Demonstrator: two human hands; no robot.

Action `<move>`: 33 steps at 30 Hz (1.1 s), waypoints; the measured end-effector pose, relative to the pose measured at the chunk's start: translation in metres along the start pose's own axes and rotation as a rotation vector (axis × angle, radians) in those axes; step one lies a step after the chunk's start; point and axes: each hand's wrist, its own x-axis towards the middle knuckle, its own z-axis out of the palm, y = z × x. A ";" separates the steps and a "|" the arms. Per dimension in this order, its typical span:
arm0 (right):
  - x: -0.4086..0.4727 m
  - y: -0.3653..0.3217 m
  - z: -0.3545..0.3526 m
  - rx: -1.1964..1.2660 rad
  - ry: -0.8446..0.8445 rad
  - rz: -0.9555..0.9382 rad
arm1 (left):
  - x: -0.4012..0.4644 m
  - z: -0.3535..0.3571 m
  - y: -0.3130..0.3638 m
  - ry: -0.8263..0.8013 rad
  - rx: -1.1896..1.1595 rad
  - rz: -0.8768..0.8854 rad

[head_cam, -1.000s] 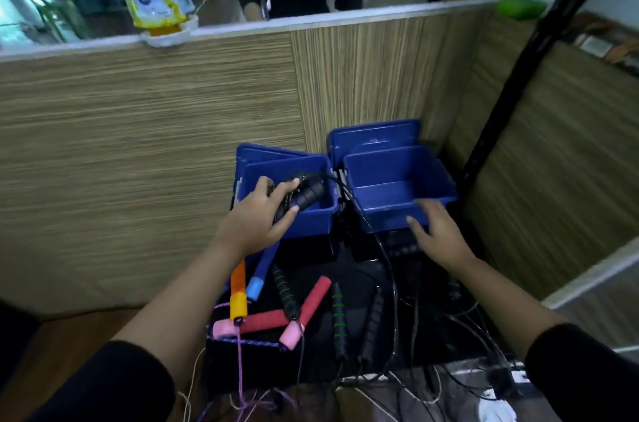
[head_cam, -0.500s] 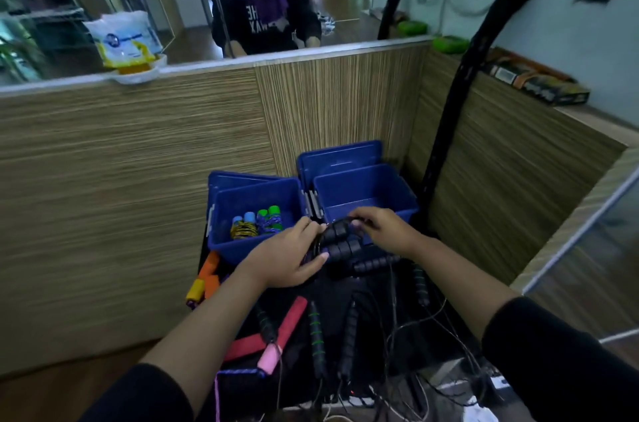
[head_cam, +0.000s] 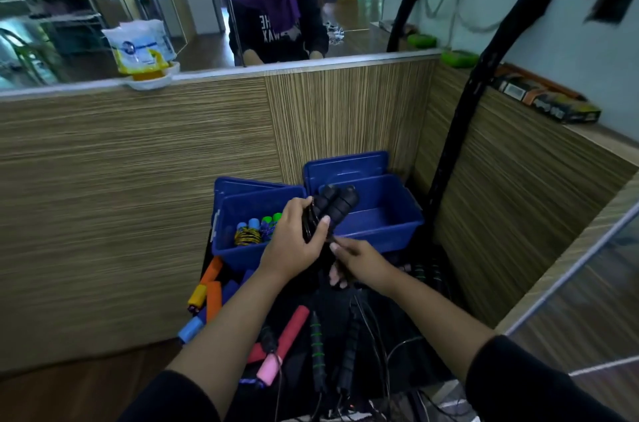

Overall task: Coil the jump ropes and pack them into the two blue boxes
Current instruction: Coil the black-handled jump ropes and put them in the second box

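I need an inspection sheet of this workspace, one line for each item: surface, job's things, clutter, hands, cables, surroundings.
Surface: dark low stand, largely covered by ropes.
Job's things: left blue box holds coiled ropes with blue and green handles; right blue box appears to hold nothing; black jump rope held above the boxes; loose ropes with orange, red and black-green handles lie in front.
Clutter: nothing seen.
Hands: left hand grips the black rope's handles; right hand pinches its cord.
Cables: thin cords trail over the stand's near edge.
Surroundings: wood-grain partition; a bag in a white bowl on its ledge; mirror above.
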 end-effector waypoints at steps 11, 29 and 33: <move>-0.018 -0.012 0.008 -0.302 0.091 0.023 | 0.008 -0.011 -0.038 0.145 0.153 -0.263; -0.003 -0.055 -0.062 -0.231 -0.042 -0.271 | -0.031 -0.007 0.009 -0.267 0.082 0.288; -0.001 -0.044 -0.062 -0.052 -0.058 -0.134 | -0.034 -0.007 0.010 -0.143 0.057 0.307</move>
